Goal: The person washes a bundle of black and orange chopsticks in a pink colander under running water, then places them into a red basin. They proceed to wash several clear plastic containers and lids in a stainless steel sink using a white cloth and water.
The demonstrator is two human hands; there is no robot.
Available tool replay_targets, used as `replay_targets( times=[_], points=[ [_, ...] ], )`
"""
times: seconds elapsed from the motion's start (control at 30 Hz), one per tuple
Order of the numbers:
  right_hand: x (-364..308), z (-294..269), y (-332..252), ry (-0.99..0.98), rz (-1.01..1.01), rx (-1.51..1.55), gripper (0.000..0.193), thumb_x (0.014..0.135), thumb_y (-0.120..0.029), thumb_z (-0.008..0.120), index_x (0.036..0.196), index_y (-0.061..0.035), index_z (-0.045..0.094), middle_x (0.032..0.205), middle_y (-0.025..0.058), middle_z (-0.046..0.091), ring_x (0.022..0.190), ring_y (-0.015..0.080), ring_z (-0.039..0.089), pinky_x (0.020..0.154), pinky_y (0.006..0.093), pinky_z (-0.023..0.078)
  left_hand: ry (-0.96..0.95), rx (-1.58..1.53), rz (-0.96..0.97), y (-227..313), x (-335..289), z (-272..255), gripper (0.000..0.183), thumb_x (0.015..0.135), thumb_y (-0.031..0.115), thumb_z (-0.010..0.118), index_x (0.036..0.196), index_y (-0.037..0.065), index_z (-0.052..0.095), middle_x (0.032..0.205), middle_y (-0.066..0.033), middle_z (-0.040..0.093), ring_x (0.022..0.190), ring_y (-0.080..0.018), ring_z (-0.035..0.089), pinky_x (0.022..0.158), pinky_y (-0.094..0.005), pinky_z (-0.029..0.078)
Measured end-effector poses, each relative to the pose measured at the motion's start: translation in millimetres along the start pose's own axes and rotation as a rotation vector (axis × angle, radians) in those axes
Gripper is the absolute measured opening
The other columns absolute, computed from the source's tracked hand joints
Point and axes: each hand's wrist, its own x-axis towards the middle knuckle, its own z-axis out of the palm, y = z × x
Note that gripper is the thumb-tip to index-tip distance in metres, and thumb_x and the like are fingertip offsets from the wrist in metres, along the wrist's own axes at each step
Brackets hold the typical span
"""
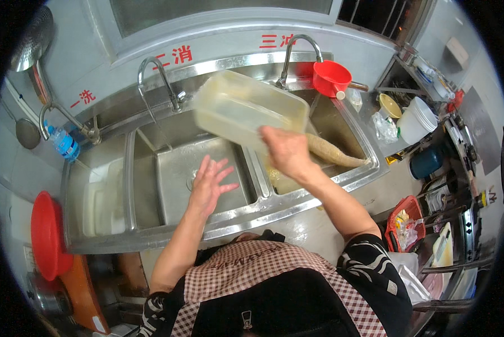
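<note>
My right hand (288, 153) grips the near rim of a translucent rectangular plastic tub (229, 106), held tilted above the divider between the middle and right basins. Fingers spread, my left hand (208, 185) hovers over the middle basin (176, 168) with nothing in it. Water runs in a thin stream from the middle tap (161, 78) into that basin. A long, tapered, beige-brown thing (336, 151) lies across the right basin, its narrow end at the near right corner; I cannot make out its kind. The tub and my right arm partly hide that basin.
White containers (103, 196) sit in the left basin. A red dipper (331, 78) is by the right tap (297, 42). A blue-labelled bottle (64, 143) stands near the left tap. White buckets (417, 121) and a red basket (404, 222) are at right; a red basin (49, 236) leans at left.
</note>
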Motion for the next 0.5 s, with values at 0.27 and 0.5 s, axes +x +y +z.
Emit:
replay_targets(
  times=[0.27,0.5],
  points=[
    [25,52,-109,0.176,-0.473,0.263,0.024,0.070,-0.007,0.058,0.094,-0.0105,0.060,0.091,0.0092,0.064,0.093,0.0278,0.060,0.080,0.0438,0.046,0.346,-0.193,0.358,30,-11,-81,0.027,0.087,0.025,0.056,0.106,0.009,0.048,0.110,-0.0136,0.055,0.103,-0.0260,0.057,0.085,-0.0425,0.051],
    [-26,115,116,-0.143,0.250,0.320,0.026,0.081,-0.016,0.055,0.104,-0.0059,0.060,0.102,0.0179,0.062,0.096,0.0351,0.058,0.082,0.0411,0.047,0.862,-0.238,0.450,112,-63,-256,0.069,0.082,0.042,0.063,0.132,0.003,0.034,0.128,-0.0208,0.042,0.111,-0.0352,0.050,0.091,-0.0474,0.048]
  ],
)
